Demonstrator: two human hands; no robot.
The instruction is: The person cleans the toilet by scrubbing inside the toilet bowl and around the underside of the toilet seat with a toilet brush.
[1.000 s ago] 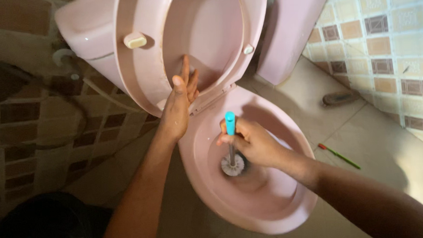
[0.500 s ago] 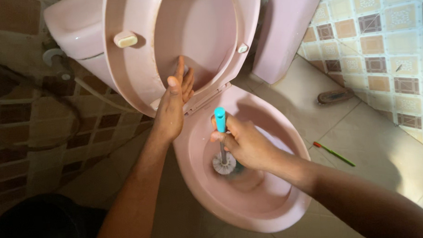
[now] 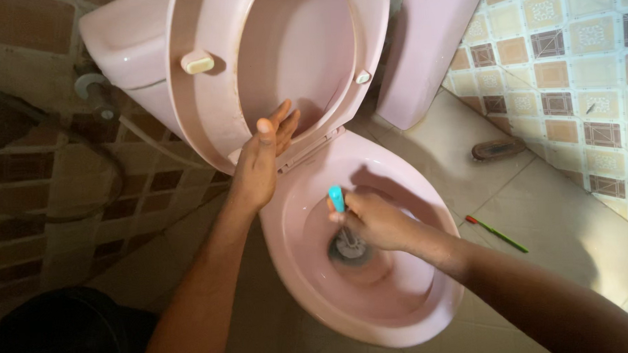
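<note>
Now, at the far left, a brown and beige tiled wall [image 3: 44, 207] stands behind a grey water valve with its thin hose [image 3: 92, 90]. Next to it is the pink ceramic cistern [image 3: 125, 40], and the pink plastic toilet seat with its lid [image 3: 208, 124] is raised against it. The left hand [image 3: 261, 164] rests flat on the lower edge of this raised seat; its fingers are stretched out and lie close together, holding nothing and only steadying the seat.

To the right and lower is the pink ceramic toilet bowl [image 3: 430, 301]. The right hand [image 3: 371, 220] is closed in a fist around the turquoise handle of a toilet brush [image 3: 336, 196], and the round brush head sits at the bottom of the bowl, in the dark water of the drain.

I judge that the scrubbing is in its middle part: the brush works on the drain, while the upper walls and the rim look dry, so I cannot tell if they are already cleaned.

Further right, a green and red pencil-like stick [image 3: 497, 234] lies on the beige floor tiles [image 3: 574, 258], well apart from the bowl.
</note>
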